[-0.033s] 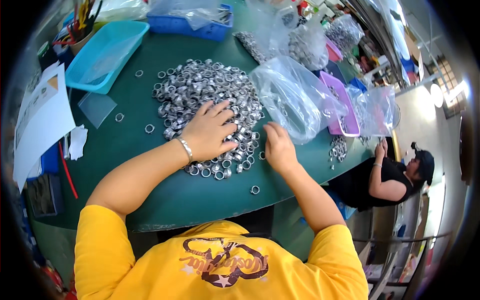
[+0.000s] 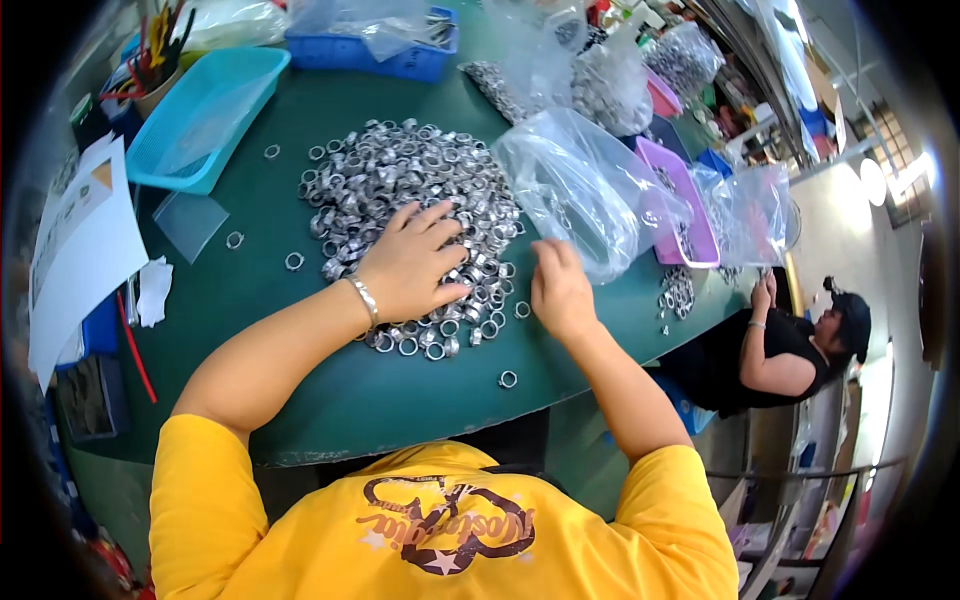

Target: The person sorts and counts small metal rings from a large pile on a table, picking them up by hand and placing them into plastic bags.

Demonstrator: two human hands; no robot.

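Note:
A large heap of small silvery metal rings [image 2: 400,170] covers the middle of the green table. My left hand [image 2: 412,268], with a bracelet at the wrist, lies on the heap's near side, fingers spread over the rings. Just right of the heap is my right hand [image 2: 562,292], its fingers curled together and pointing down at the tabletop. What those fingers hold, if anything, is hidden. Beyond that hand lies a clear plastic bag [image 2: 580,185], its near end beside the fingertips. One loose ring [image 2: 508,379] rests nearer the table's front edge.
A turquoise basket [image 2: 150,168] stands at the far left, beside paper sheets [image 2: 85,240]. A blue bin [image 2: 370,57] is at the back. To the right are a pink tray [image 2: 704,240] and bags of metal parts [image 2: 610,95]. Another person [image 2: 780,360] sits at the right.
The whole view has shifted slightly. Both hands keep the same places at the heap, and nothing has visibly been taken up or let go.

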